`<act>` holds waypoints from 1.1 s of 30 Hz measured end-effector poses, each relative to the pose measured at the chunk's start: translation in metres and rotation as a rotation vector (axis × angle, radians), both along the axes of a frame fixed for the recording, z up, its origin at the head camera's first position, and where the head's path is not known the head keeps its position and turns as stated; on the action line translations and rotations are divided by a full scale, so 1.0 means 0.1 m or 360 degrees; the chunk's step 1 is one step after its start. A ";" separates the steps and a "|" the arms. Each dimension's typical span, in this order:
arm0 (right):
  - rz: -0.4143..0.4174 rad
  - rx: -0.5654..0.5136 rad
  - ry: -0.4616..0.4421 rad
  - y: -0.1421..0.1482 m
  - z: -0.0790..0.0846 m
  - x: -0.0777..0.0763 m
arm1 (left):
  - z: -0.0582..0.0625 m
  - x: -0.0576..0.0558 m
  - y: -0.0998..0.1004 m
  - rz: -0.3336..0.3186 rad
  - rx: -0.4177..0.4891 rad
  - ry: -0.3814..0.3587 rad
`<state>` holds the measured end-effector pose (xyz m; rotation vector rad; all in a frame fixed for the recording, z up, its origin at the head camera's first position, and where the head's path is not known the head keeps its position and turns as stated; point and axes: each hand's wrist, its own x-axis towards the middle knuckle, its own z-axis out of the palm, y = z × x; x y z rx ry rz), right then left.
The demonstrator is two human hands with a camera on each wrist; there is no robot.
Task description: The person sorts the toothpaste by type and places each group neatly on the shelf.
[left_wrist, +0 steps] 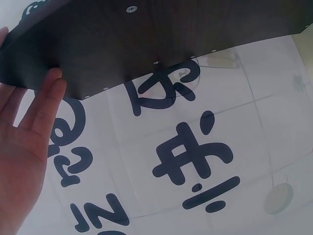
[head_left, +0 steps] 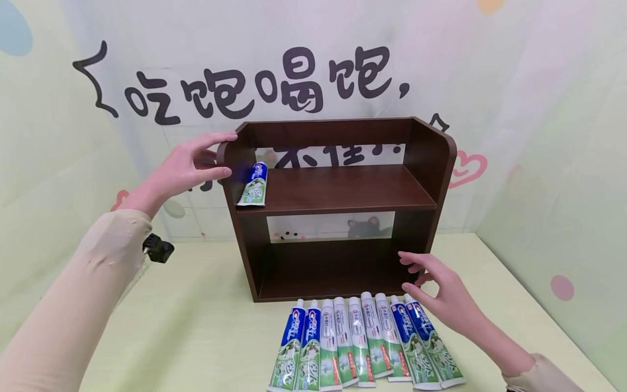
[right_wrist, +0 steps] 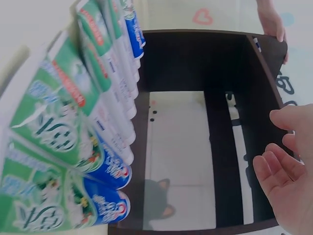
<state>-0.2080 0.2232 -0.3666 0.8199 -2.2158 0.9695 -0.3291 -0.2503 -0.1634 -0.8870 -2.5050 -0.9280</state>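
A dark brown two-tier shelf [head_left: 338, 190] stands upright against the wall. One blue-and-green toothpaste tube [head_left: 254, 185] leans at the left end of its upper tier. My left hand [head_left: 186, 169] touches the shelf's left side panel, its fingers extended along the outer face in the left wrist view. Before the shelf lies a row of several toothpaste tubes, caps towards it: white-and-green tubes [head_left: 357, 332] in the middle, blue-and-green tubes [head_left: 421, 343] at both ends. Over the right end of that row, my right hand [head_left: 443, 294] hovers with loosely bent fingers, holding nothing.
The pale table [head_left: 186, 316] carries the shelf and tubes. A cloth wall with large black characters [head_left: 303, 79] rises behind, and side walls flank the table. A small black object [head_left: 159, 249] shows beside my left sleeve.
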 end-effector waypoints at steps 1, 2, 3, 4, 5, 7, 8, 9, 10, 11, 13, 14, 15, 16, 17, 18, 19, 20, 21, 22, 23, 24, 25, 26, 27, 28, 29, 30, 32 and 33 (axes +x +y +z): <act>-0.0009 0.0006 -0.0011 0.02 -0.02 0.00 | 0.00 0.00 0.00 0.0003 -0.0003 -0.0002; -0.0014 0.0010 -0.0016 0.03 -0.04 0.01 | 0.00 0.01 0.00 0.0006 -0.0007 -0.0003; -0.0021 0.0016 -0.0023 0.05 -0.05 0.01 | 0.01 0.01 0.00 0.0008 -0.0011 -0.0002; -0.0027 0.0022 -0.0028 0.07 -0.08 0.01 | 0.01 0.01 0.00 0.0009 -0.0014 0.0000; -0.0034 0.0030 -0.0035 0.09 -0.10 0.01 | 0.00 0.01 0.01 0.0008 -0.0017 0.0003; -0.0053 0.0051 -0.0054 0.12 -0.14 0.02 | 0.00 0.01 0.01 0.0010 -0.0024 0.0013; -0.0066 0.0064 -0.0065 0.14 -0.16 0.03 | 0.00 0.01 0.01 0.0007 -0.0025 0.0016; -0.0079 0.0077 -0.0078 0.16 -0.19 0.03 | 0.00 0.01 0.01 0.0005 -0.0026 0.0019; -0.0091 0.0086 -0.0091 0.18 -0.21 0.03 | -0.01 0.00 0.01 0.0004 -0.0025 0.0019; -0.0101 0.0091 -0.0103 0.19 -0.23 0.04 | -0.01 0.00 0.01 0.0003 -0.0024 0.0018; -0.0119 0.0094 -0.0125 0.22 -0.26 0.04 | -0.01 0.00 0.01 0.0005 -0.0021 0.0019; -0.0130 0.0097 -0.0133 0.24 -0.28 0.04 | -0.01 0.00 0.01 0.0005 -0.0019 0.0018; -0.0141 0.0100 -0.0142 0.25 -0.29 0.04 | -0.01 0.00 0.01 0.0006 -0.0018 0.0020; -0.0155 0.0104 -0.0151 0.26 -0.30 0.05 | 0.00 0.00 0.01 0.0007 -0.0017 0.0022; -0.0170 0.0111 -0.0160 0.27 -0.31 0.05 | 0.00 0.00 0.01 0.0007 -0.0017 0.0022; -0.0185 0.0120 -0.0172 0.27 -0.32 0.06 | 0.00 0.00 0.01 0.0009 -0.0019 0.0024; -0.0199 0.0130 -0.0188 0.28 -0.33 0.06 | 0.00 0.00 0.00 0.0011 -0.0023 0.0025; -0.0214 0.0141 -0.0205 0.28 -0.33 0.07 | 0.00 0.00 0.00 0.0011 -0.0024 0.0024; -0.0226 0.0148 -0.0225 0.29 -0.34 0.07 | 0.00 0.00 0.00 0.0012 -0.0024 0.0023; -0.0238 0.0155 -0.0244 0.29 -0.35 0.08 | 0.00 0.00 0.00 0.0012 -0.0025 0.0022; -0.0246 0.0160 -0.0260 0.30 -0.36 0.08 | 0.00 0.00 0.00 0.0013 -0.0026 0.0021; -0.0251 0.0164 -0.0275 0.30 -0.37 0.08 | 0.00 0.00 0.00 0.0013 -0.0026 0.0022; -0.0255 0.0165 -0.0287 0.31 -0.38 0.08 | 0.00 0.00 0.00 0.0014 -0.0026 0.0021; -0.0258 0.0166 -0.0298 0.31 -0.39 0.08 | 0.00 0.00 0.00 0.0013 -0.0025 0.0020; -0.0260 0.0166 -0.0307 0.32 -0.41 0.08 | 0.00 0.00 0.00 0.0015 -0.0027 0.0022; -0.0263 0.0168 -0.0315 0.33 -0.42 0.08 | 0.00 0.00 0.00 0.0017 -0.0028 0.0022; -0.0261 0.0166 -0.0320 0.33 -0.44 0.08 | 0.00 0.00 0.00 0.0018 -0.0028 0.0022; -0.0264 0.0167 -0.0326 0.34 -0.45 0.08 | 0.00 0.00 0.00 0.0017 -0.0028 0.0024; -0.0263 0.0166 -0.0331 0.35 -0.48 0.07 | 0.00 0.00 0.00 0.0017 -0.0027 0.0025; -0.0260 0.0162 -0.0329 0.35 -0.50 0.07 | 0.00 0.00 0.00 0.0019 -0.0028 0.0027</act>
